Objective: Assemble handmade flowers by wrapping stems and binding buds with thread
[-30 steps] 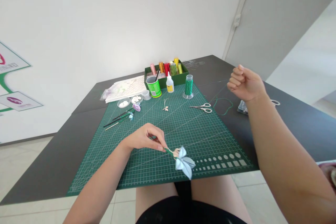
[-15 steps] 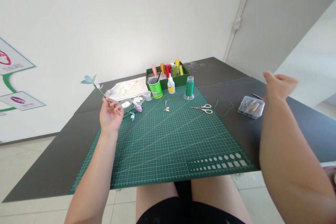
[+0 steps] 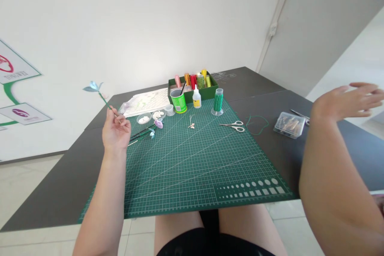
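Note:
My left hand, raised over the left side of the green cutting mat, pinches the green stem of a blue artificial flower. The flower's petals point up and to the left, away from my fingers. Off to the right, my right hand is in the air beyond a clear plastic box of small wooden-looking pieces. Its fingers are stretched out, and I see nothing in them. Tweezers lie behind that box, partly hidden by my forearm. On the mat rest a purple flower and a small blue flower.
Scissors, a green thread spool, a glue bottle and a green can stand or lie toward the back. Behind them is a dark green box of coloured spools. Loose green thread curls near the scissors.
My left hand has shifted left with the blue flower. My right hand has swung farther right, and its curled fingers have straightened.

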A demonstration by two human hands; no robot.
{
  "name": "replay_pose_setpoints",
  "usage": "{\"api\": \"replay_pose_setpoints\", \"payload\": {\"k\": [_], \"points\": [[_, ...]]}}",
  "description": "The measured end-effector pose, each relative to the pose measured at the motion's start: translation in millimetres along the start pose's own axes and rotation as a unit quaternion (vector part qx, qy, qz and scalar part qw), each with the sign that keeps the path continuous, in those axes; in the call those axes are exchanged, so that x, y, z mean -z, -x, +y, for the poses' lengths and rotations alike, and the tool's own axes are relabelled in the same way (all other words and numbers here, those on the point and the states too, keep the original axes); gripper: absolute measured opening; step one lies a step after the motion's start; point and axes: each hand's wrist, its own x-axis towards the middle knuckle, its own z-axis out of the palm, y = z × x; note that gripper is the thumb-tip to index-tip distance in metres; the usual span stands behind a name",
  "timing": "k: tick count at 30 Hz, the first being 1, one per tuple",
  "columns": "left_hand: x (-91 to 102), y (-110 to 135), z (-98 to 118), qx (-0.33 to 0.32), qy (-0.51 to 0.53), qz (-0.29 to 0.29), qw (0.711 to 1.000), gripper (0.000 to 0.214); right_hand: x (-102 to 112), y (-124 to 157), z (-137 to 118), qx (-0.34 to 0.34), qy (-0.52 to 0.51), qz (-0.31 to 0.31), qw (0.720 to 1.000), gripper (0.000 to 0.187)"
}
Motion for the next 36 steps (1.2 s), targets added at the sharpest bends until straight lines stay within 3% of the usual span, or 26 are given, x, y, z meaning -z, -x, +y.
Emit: {"api": "replay_pose_setpoints", "payload": {"k": [2,6,9,11,13,15,17,18,20,25,28,33,36], "points": [[-8.5,8,-14,0.019,-0.07,-0.017,0.997,0.005,-12,14,-17,0.02,-0.046,-0.053,0.997,0.031],[-22.5,36,-53,0.061,-0.209,-0.072,0.973,0.025,-51,46,-48,0.054,-0.133,-0.149,0.978,0.021],[-28.9,63,-80,0.107,-0.29,-0.124,0.943,0.026,-83,81,-73,0.074,-0.202,-0.21,0.954,0.017],[-31.7,79,-93,0.132,-0.326,-0.143,0.925,0.026,-101,110,-89,0.055,-0.302,-0.352,0.884,0.017],[-33.5,90,-101,0.144,-0.344,-0.152,0.915,0.028,-110,139,-101,-0.025,-0.43,-0.477,0.766,0.032],[-34.1,97,-105,0.14,-0.358,-0.155,0.91,0.028,-113,160,-109,-0.104,-0.515,-0.546,0.652,0.051],[-33.6,100,-107,0.134,-0.366,-0.157,0.908,0.028,-110,172,-113,-0.163,-0.558,-0.558,0.592,0.058],[-33.1,101,-108,0.132,-0.37,-0.157,0.906,0.029,-109,175,-115,-0.183,-0.56,-0.559,0.584,0.059],[-31.6,101,-109,0.127,-0.378,-0.154,0.904,0.029,-105,176,-117,-0.195,-0.532,-0.56,0.604,0.058],[-28.4,100,-112,0.109,-0.398,-0.137,0.9,0.029,-103,175,-120,-0.104,-0.417,-0.522,0.737,0.033],[-27.4,98,-113,0.105,-0.414,-0.127,0.896,0.029,-103,176,-117,-0.064,-0.36,-0.481,0.797,0.021],[-24.1,91,-113,0.112,-0.424,-0.105,0.893,0.033,-104,175,-110,0.004,-0.323,-0.439,0.839,0.015],[-20.2,86,-113,0.096,-0.458,-0.124,0.875,0.028,-104,169,-108,0.046,-0.299,-0.444,0.843,0.016]]}}
